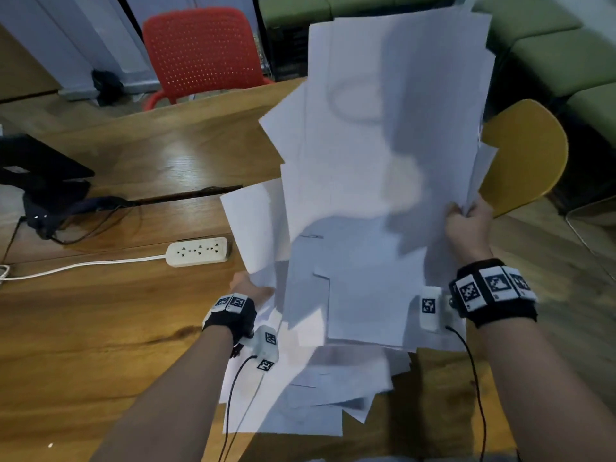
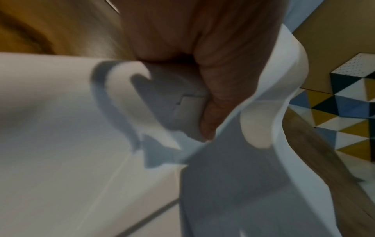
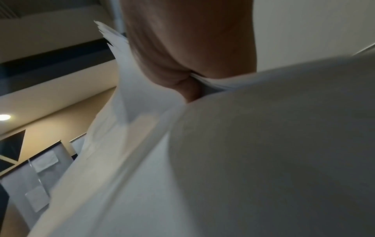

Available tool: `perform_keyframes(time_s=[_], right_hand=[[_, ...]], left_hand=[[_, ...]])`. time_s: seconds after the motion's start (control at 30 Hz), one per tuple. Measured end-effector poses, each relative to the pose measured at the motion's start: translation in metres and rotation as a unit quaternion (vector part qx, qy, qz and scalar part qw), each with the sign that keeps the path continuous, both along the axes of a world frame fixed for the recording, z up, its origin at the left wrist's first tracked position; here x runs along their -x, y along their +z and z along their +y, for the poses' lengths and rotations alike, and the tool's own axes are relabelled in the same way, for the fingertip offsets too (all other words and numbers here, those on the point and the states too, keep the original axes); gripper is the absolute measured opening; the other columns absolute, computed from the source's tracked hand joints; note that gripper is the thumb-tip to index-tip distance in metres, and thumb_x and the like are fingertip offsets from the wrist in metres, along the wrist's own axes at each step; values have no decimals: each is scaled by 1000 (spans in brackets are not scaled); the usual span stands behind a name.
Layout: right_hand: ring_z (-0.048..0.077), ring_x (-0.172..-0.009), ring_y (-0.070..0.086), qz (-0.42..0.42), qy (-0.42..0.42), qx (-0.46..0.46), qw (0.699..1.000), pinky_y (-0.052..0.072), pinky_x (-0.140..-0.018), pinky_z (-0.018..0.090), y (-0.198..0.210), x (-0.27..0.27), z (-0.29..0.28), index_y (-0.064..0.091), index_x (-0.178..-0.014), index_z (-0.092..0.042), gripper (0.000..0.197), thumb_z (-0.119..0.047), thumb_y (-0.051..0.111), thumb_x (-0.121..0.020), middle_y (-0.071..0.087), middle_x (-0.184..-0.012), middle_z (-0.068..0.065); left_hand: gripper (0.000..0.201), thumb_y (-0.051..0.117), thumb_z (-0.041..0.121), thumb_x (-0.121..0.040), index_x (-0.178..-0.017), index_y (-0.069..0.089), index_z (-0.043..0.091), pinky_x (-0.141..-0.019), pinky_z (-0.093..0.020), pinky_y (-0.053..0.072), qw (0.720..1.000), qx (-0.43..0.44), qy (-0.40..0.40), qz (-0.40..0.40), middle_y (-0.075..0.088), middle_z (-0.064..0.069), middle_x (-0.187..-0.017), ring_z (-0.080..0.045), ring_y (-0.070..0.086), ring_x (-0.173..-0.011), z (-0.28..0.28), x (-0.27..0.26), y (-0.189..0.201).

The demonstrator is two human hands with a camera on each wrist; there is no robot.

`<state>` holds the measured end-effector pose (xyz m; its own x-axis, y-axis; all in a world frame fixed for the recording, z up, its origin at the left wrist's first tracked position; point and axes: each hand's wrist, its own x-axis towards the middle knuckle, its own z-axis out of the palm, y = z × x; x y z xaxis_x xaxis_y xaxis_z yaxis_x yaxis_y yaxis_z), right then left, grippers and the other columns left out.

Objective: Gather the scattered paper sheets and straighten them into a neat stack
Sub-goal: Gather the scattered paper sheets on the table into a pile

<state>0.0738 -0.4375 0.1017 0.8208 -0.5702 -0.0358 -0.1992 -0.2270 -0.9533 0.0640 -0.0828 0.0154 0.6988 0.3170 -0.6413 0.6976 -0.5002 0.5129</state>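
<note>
loose sheets nearest on desk, under raised bundle running long axis near-to-far; right hand gripping its right edge farther out, left hand pinching near-left corner.

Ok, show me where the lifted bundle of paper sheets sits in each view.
Head: bundle of paper sheets fills centre, raised over the table.
Left wrist: bundle spreads across lower frame below the left hand.
Right wrist: bundle fills lower right.
Shared landmark: white sheet edges at each hand.

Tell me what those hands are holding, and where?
Both hold the loose bundle of paper sheets: the right hand grips its right edge, the left hand its lower left edge.
</note>
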Motion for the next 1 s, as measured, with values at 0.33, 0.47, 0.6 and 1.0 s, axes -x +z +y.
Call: perform_keyframes(time_s=[0.33,0.47,0.6,1.0], right_hand=[[26,-97,59,78,23,-4,997,45,-84,32,-7,-10,0,59,-115,-2,32,1,43,-88,62,-103,15],[36,-101,61,221,69,22,973,49,-86,43,-70,14,35,61,-111,-3,32,3,44,-84,62,-97,17],[40,-101,60,323,134,50,935,46,-78,36,-111,38,72,59,-116,-2,31,0,45,-88,64,-106,24],[46,-119,45,403,-132,79,902,46,-93,55,-130,67,44,36,-135,2,62,-19,64,-84,36,-137,26]], left_hand=[[36,56,20,-92,-124,57,4,-77,-33,52,997,57,34,-29,64,-14,-117,-28,62,-91,36,-3,-1],[74,31,64,-91,-136,47,8,-106,-47,38,997,62,47,-6,47,-18,-141,-36,49,-124,33,-4,-19],[117,26,98,-55,-136,47,17,-105,-55,38,994,94,58,-1,53,-10,-137,-35,53,-121,43,-8,-87],[51,78,30,-75,-119,62,9,-83,-36,49,994,108,17,-2,67,-6,-111,-27,62,-97,16,6,-20]])
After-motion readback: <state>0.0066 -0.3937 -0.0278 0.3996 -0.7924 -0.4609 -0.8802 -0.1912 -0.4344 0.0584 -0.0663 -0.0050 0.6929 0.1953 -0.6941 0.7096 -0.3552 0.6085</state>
